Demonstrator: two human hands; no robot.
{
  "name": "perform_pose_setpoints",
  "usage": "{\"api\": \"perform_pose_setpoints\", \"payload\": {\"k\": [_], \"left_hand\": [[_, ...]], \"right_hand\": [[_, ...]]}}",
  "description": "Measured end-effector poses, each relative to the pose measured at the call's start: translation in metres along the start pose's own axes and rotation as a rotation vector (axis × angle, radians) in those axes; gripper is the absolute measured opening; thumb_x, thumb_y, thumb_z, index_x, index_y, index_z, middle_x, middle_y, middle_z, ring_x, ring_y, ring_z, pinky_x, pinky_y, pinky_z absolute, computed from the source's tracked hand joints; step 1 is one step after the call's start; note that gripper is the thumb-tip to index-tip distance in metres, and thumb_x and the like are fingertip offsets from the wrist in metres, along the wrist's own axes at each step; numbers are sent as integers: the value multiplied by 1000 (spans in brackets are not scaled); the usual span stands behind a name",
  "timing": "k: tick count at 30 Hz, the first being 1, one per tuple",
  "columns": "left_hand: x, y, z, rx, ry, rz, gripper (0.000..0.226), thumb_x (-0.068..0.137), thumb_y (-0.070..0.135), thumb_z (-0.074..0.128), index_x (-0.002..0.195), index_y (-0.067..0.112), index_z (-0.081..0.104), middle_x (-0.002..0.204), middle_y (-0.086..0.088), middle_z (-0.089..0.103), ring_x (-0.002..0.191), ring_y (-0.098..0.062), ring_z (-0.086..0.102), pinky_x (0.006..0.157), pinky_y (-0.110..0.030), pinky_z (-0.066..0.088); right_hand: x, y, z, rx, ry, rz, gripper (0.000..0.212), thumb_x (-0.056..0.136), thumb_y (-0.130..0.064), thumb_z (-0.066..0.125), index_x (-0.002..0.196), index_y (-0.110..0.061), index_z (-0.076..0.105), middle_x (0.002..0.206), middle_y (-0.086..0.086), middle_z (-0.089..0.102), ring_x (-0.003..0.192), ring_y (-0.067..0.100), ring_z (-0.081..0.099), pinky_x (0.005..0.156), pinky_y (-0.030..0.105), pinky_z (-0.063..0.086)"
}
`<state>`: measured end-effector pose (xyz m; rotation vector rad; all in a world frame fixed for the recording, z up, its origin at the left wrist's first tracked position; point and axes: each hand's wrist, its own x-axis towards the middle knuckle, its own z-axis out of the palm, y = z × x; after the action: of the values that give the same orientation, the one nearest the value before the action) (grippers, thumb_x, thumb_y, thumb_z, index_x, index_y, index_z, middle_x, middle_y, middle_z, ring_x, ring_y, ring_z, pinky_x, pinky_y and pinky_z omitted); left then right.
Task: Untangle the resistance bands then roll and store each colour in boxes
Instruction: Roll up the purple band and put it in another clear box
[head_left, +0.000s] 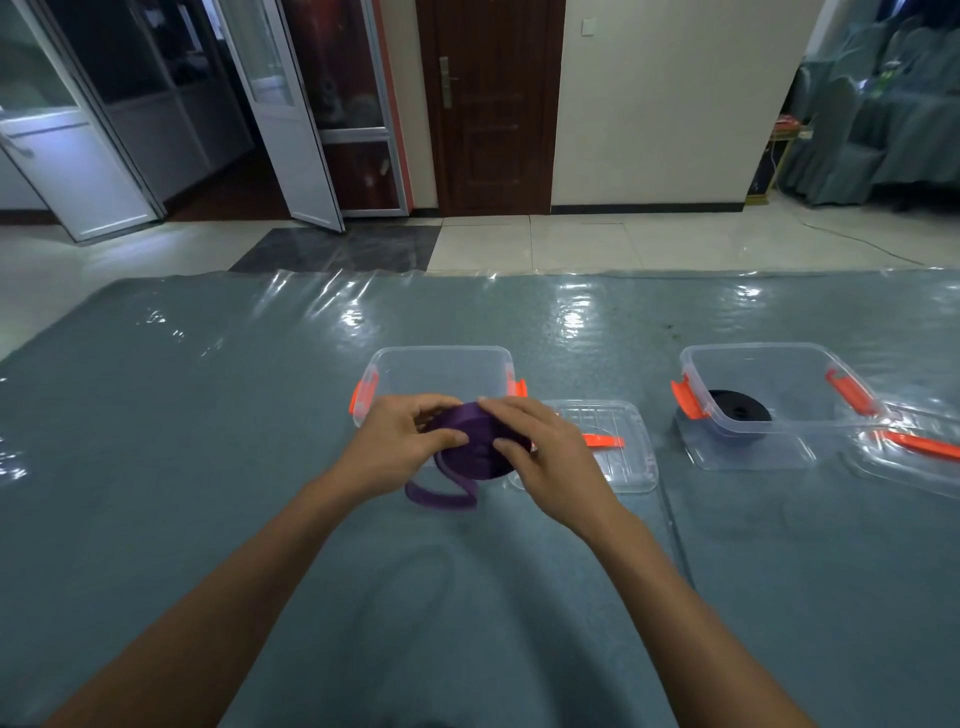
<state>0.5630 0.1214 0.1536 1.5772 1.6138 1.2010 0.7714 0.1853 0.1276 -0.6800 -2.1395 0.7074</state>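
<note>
Grey-blue surface under clear plastic sheet (208, 415) fills lower frame. Left hand (400, 441) at centre, fingers (457, 439) clamped on left side of purple coiled resistance band (478, 441); loose purple tail loops below coil onto surface. Right hand (545, 447) pinches coil's right side, thumb on face, fingertips over top edge. Behind hands: empty clear plastic box with orange clips (441, 364); flat clear lid (618, 447) just right. Right of frame: second clear box (779, 384) holding black rolled band (740, 406).

Both bare forearms rise from the lower corners of the frame and converge at its centre. The left hand (397, 441) and right hand (545, 449) face each other, fingers curled inward, thumbs and fingertips pinching in a shared grip.
</note>
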Motion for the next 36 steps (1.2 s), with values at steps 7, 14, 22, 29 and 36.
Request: {"api": "perform_pose_setpoints", "payload": {"k": [7, 14, 22, 29, 36], "left_hand": [[1, 11, 14, -237, 141, 12, 36, 81, -2, 78, 111, 17, 71, 106, -2, 77, 101, -20, 74, 92, -28, 57], [-1, 2, 15, -264, 103, -29, 35, 81, 0, 79, 106, 23, 72, 101, 6, 79, 99, -13, 74, 89, -23, 57], [-4, -5, 10, -169, 104, -9, 31, 79, 2, 82, 99, 25, 74, 95, 4, 79, 91, -14, 76, 88, -29, 60], [-6, -5, 6, -305, 70, -15, 32, 82, 0, 78, 106, 20, 73, 101, 1, 79, 96, -15, 76, 83, -21, 58], [-8, -7, -11, -186, 34, -28, 30, 81, -2, 79, 100, 21, 74, 94, 5, 79, 89, -12, 76, 82, -22, 57]], "right_hand": [[1, -3, 2, 553, 239, 315, 50, 87, 6, 66, 122, -30, 72, 112, -11, 67, 106, 21, 65, 80, 45, 61], [-11, -13, 25, 853, 406, 487, 55, 89, 12, 63, 112, -37, 75, 113, 16, 71, 103, 33, 70, 70, 34, 61], [-19, -17, 34, 826, 459, 484, 55, 88, 10, 64, 110, -39, 75, 114, 14, 71, 105, 31, 69, 71, 33, 61], [-13, -21, 31, 980, 509, 489, 51, 91, 10, 61, 119, -32, 72, 102, 5, 76, 95, 20, 74, 68, 33, 61], [-12, -17, 12, 176, 148, 120, 56, 91, -3, 65, 139, -28, 53, 138, -13, 52, 127, 11, 52, 90, 34, 57]]}}
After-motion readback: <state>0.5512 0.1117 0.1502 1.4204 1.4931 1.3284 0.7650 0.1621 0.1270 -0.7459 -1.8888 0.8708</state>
